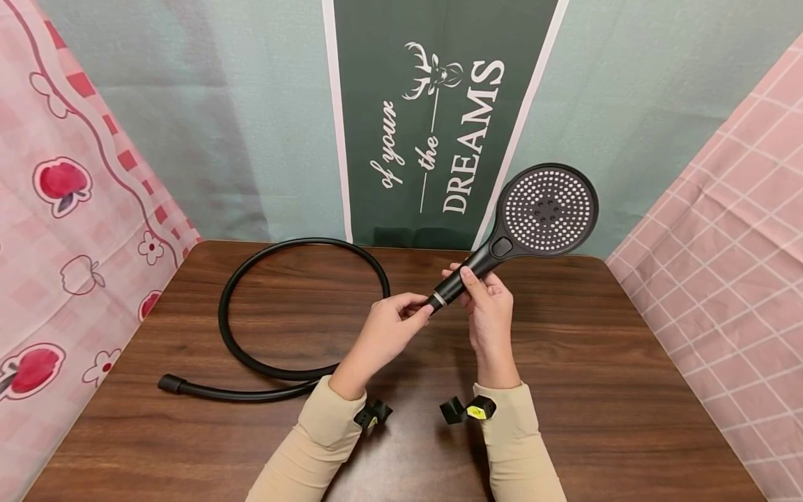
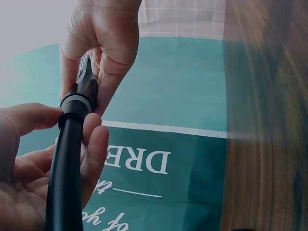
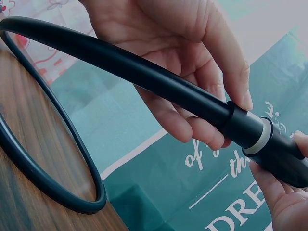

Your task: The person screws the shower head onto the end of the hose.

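Observation:
A black shower head [image 1: 551, 209] with a round face of pale nozzles is held up over the table, tilted to the upper right. My right hand [image 1: 489, 307] grips its handle near the lower end, thumb on top. At that end, my left hand [image 1: 392, 331] pinches the collar of the black shower hose [image 3: 168, 89] between thumb and fingers. The hose end meets the handle, and a pale ring [image 3: 262, 137] shows at the joint. From the left hand the hose runs down and lies in a wide loop on the table, its other end fitting [image 1: 169, 383] at the left.
The brown wooden table [image 1: 602, 390] spans the front. Behind it hangs a green cloth [image 1: 282, 139] with white lettering; pink patterned cloths [image 1: 740, 209] hang on both sides. A small black camera sits on each wrist.

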### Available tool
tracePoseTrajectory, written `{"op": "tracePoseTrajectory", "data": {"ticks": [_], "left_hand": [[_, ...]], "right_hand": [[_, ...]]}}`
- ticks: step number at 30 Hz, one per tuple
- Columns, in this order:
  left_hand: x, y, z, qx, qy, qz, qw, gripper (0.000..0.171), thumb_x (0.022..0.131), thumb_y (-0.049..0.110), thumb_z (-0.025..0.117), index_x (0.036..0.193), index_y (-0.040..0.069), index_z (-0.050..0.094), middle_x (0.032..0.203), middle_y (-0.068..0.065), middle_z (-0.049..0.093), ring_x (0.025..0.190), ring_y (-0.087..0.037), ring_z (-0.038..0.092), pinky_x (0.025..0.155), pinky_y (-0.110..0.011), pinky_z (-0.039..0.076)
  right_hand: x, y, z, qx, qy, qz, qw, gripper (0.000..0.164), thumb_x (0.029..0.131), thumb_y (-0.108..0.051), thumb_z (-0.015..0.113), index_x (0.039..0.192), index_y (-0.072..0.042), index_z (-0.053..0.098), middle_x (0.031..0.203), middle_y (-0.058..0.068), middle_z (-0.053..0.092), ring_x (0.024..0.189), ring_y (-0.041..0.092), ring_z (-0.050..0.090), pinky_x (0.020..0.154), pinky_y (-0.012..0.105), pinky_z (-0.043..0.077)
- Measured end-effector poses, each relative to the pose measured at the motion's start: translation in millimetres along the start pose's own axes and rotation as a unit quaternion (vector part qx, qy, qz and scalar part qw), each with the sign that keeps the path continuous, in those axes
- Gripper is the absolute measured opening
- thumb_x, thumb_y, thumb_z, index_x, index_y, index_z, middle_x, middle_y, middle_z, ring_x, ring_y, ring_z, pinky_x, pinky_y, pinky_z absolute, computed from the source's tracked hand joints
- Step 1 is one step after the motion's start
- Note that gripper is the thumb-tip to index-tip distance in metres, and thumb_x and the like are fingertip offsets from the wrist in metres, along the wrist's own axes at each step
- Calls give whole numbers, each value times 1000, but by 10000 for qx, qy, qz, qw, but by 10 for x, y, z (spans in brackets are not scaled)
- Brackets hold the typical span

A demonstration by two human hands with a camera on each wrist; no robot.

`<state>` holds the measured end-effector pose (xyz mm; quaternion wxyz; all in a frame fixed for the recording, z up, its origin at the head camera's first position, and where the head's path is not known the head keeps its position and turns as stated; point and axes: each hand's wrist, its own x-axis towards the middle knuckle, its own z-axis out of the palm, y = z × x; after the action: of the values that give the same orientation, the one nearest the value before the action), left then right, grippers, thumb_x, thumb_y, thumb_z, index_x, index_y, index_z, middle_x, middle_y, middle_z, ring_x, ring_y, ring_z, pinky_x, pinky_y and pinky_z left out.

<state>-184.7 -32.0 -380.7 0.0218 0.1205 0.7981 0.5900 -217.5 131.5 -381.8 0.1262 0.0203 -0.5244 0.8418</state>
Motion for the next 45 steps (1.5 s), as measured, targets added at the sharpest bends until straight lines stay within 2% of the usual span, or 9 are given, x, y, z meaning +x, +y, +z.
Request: {"op": "tracePoseTrajectory", "data": {"ticks": [9, 16, 22, 30, 41, 45], "left_hand": [[14, -13, 2, 80, 16, -68, 9999, 25, 97, 23, 64, 116, 10, 71, 96, -8, 74, 83, -15, 68, 72, -28, 52], [16, -32, -6, 26, -91, -127, 9999, 28, 98, 25, 62, 119, 8, 70, 100, -14, 74, 85, -13, 69, 74, -29, 52], [17, -15, -7, 31, -56, -61, 10000, 26, 98, 23, 63, 117, 7, 70, 98, -13, 74, 83, -12, 69, 73, -27, 53], [21, 10, -3, 230, 110, 189, 9995, 23, 96, 21, 66, 113, 8, 72, 95, -8, 74, 80, -13, 68, 71, -25, 54], [16, 3, -1, 129, 52, -45, 9999, 27, 97, 25, 63, 118, 10, 71, 95, -6, 73, 80, -11, 65, 71, -29, 51], [-13, -9, 8, 64, 17, -113, 9999, 27, 98, 25, 63, 118, 10, 71, 96, -9, 74, 81, -15, 66, 71, -29, 51]], "right_hand": [[5, -2, -8, 23, -5, -23, 10000, 13, 97, -10, 64, 106, -3, 67, 92, 4, 77, 88, 14, 76, 80, 27, 59], [3, -11, -3, 32, 9, -5, 10000, 12, 97, -10, 63, 107, -3, 66, 91, 4, 77, 87, 14, 76, 79, 27, 59], [-1, -20, 9, 65, 9, -14, 10000, 12, 97, -9, 63, 106, -2, 66, 91, 4, 77, 87, 14, 76, 79, 26, 59], [1, -28, 16, 50, -12, -45, 10000, 10, 97, -9, 62, 105, -3, 67, 90, 2, 77, 87, 13, 76, 78, 26, 59], [-2, -37, 18, 10, -3, 4, 10000, 13, 97, -10, 63, 107, -2, 66, 91, 2, 77, 88, 13, 76, 80, 27, 59], [-23, -32, 12, -70, 39, 143, 9999, 14, 97, -11, 63, 109, -2, 65, 89, 0, 77, 88, 14, 76, 80, 27, 59]]}}
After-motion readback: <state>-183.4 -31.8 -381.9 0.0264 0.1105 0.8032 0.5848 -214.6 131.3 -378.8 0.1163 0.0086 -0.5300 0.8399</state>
